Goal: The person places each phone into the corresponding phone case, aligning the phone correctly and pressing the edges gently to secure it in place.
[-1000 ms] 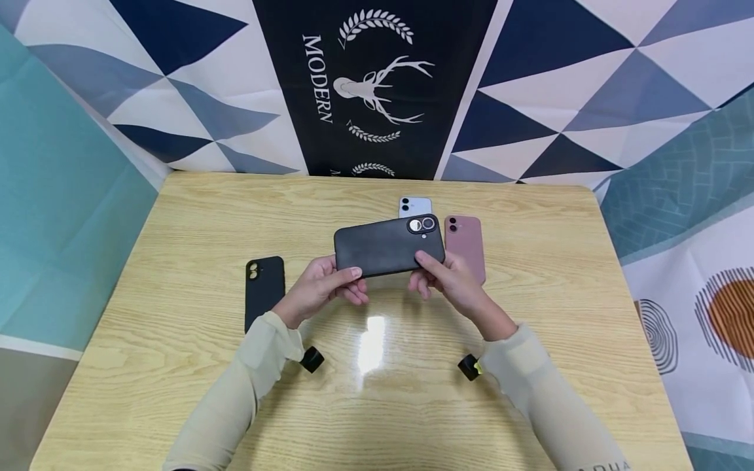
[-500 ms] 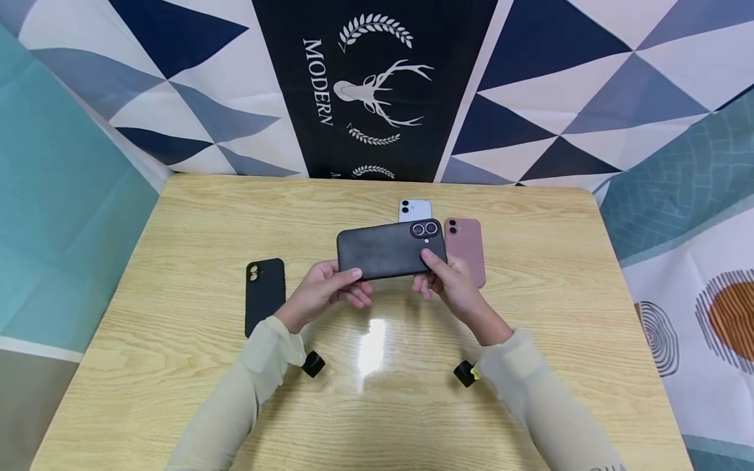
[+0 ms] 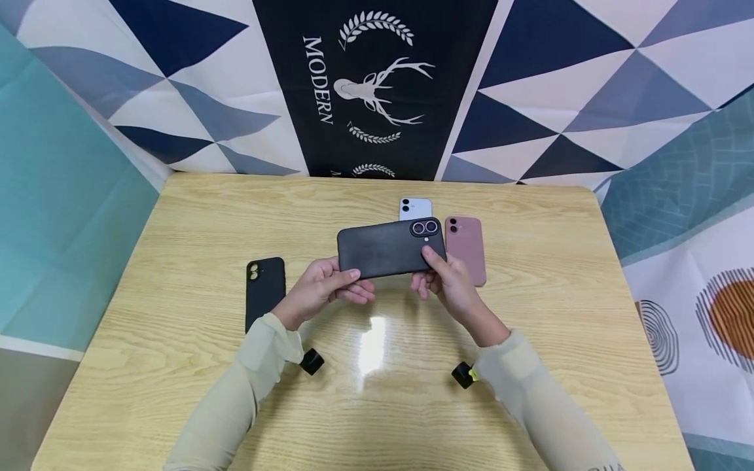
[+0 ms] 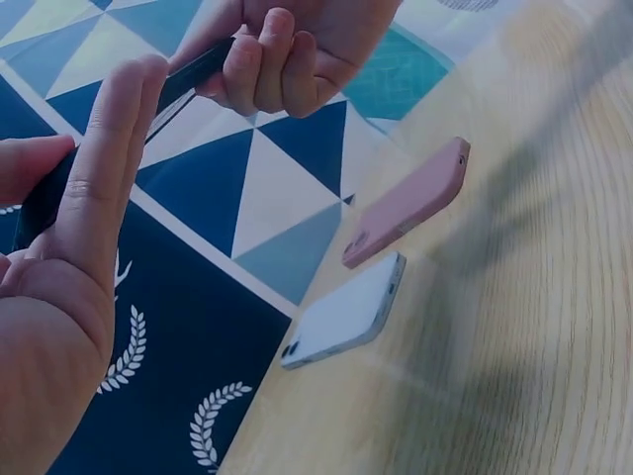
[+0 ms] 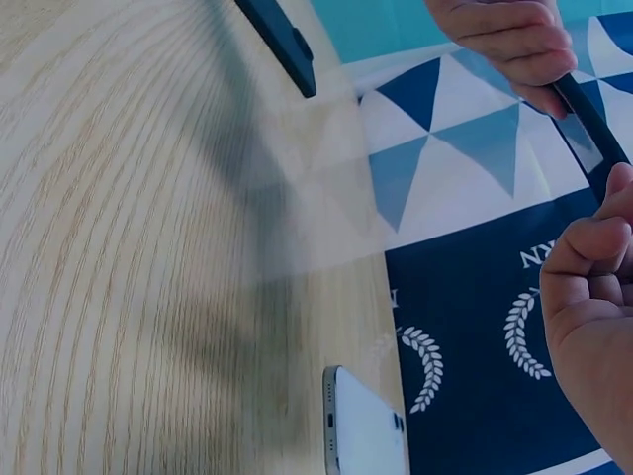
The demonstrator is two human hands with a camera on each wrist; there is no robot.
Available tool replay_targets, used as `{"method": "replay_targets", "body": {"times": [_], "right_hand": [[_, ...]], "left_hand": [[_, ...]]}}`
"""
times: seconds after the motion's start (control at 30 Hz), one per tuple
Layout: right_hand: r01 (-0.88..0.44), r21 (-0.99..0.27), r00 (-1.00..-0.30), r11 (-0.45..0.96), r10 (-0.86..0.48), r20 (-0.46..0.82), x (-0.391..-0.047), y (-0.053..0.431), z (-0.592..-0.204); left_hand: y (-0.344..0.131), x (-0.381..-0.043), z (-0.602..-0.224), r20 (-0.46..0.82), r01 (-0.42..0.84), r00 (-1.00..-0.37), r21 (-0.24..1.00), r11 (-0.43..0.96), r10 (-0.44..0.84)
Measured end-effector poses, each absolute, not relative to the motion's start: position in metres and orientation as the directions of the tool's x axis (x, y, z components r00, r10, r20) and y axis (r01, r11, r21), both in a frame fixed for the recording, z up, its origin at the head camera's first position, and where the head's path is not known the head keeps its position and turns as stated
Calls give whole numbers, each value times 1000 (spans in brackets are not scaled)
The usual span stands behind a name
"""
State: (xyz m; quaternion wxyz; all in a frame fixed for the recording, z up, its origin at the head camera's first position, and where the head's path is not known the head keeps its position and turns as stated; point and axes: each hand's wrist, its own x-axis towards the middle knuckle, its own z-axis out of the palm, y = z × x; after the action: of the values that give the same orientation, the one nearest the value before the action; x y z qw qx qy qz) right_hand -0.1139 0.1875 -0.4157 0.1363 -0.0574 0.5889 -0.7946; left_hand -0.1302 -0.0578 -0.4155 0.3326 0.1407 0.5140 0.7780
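Both my hands hold a black phone (image 3: 383, 248) sideways above the table, its back with two ringed camera lenses turned up. My left hand (image 3: 321, 288) grips the phone's left end, thumb on the back and fingers beneath. On the other end my right hand (image 3: 450, 281) pinches it, the thumb lying just below the lenses. Part of a glossy screen shows on the phone's underside in the right wrist view. A pink phone (image 3: 466, 255) lies just right of the held one. Behind it is a white phone (image 3: 415, 208), its lower part hidden in the head view.
A black phone case (image 3: 263, 288) with camera cut-outs lies left of my left hand, partly covered by the wrist. All this is on a light wooden table (image 3: 177, 314). Patterned cloth (image 3: 377, 85) hangs behind the table's far edge.
The held phone has shifted slightly right and levelled a little, so its lenses show clearly without the earlier glare. My right thumb has slid along its back towards the lenses.
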Motion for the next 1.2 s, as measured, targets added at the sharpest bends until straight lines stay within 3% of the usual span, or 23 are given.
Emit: {"method": "replay_targets", "body": {"times": [0.37, 0.63, 1.2], "right_hand": [[143, -941, -945, -307, -324, -38, -113, 190, -418], [145, -936, -942, -320, -334, -32, -111, 193, -423], [151, -925, -945, -348, -325, -32, -115, 190, -417]], "left_hand": [[-59, -134, -417, -144, -404, -718, 883, -239, 681], [-66, -136, -419, -228, -402, -788, 894, -197, 573], [-65, -134, -413, -255, -425, -784, 885, -191, 566]]}}
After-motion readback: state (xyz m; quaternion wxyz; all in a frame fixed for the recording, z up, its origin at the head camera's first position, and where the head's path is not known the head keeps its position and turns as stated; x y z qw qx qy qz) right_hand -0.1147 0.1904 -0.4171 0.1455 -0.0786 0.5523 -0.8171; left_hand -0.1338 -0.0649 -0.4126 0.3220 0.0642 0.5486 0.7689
